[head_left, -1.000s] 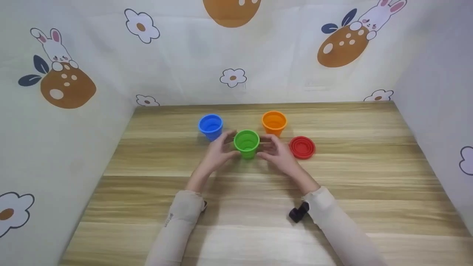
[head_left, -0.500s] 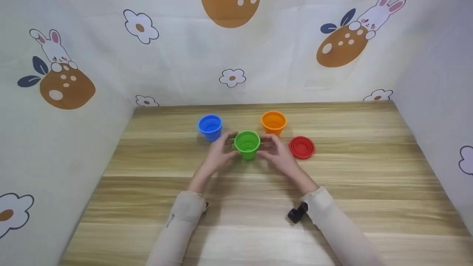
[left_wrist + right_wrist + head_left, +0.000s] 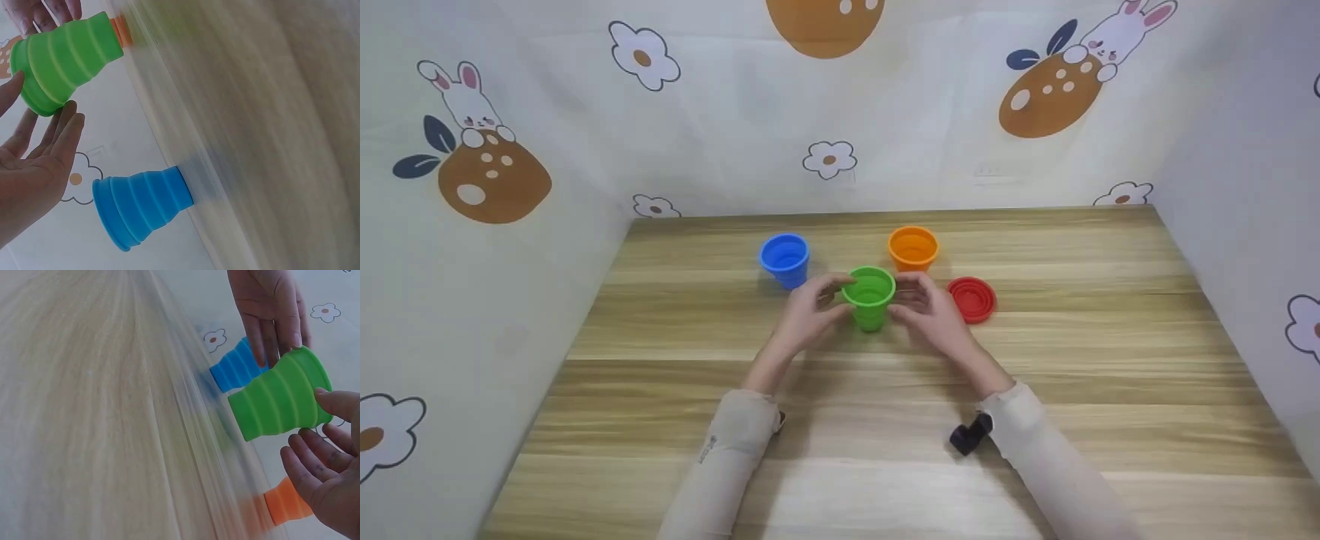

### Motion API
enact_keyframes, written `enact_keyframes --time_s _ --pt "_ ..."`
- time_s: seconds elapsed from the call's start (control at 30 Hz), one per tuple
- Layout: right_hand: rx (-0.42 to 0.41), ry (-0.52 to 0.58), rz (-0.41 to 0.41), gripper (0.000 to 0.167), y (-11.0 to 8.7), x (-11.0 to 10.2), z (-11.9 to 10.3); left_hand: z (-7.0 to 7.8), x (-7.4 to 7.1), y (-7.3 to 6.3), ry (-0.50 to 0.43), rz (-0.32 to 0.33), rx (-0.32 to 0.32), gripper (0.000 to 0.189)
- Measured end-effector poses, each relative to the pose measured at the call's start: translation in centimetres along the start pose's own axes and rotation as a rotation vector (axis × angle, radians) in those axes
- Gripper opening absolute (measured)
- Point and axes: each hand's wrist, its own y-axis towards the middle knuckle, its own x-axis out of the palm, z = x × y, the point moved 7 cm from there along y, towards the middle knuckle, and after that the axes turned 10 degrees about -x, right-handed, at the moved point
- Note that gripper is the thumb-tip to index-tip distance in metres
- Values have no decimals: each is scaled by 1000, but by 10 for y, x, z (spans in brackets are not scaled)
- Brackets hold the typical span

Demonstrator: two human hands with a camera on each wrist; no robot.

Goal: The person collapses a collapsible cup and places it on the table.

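Note:
Between the two hands is a green collapsible cup [image 3: 869,300], pulled out to full height, its mouth facing up. My left hand [image 3: 808,319] holds its left side, fingers and thumb at the rim. On the other side my right hand [image 3: 933,315] has its thumb [image 3: 337,404] on the rim and its curled fingers [image 3: 323,461] against the wall. The cup's base is close over the wooden table [image 3: 840,465]. Beyond the left hand stands a blue cup [image 3: 785,256]; an orange cup [image 3: 913,247] stands behind the right hand.
A red collapsible cup [image 3: 972,300], folded flat, lies just right of the right hand. Patterned white cloth walls [image 3: 735,112] close off the table's back and sides. A black device [image 3: 971,433] sticks out from the right sleeve.
Both hands have shifted the green cup slightly to the right and toward me, and more of its outer wall shows. The blue, orange and red cups have stayed put.

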Motion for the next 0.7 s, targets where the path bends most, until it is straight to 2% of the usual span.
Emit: enact_keyframes --time_s 0.23,0.7 --pt "8 -9 2 48 -4 -7 -2 5 2 -1 2 22 12 25" --pt "-41 -6 21 49 -9 -19 -15 12 9 -1 7 17 25 23"
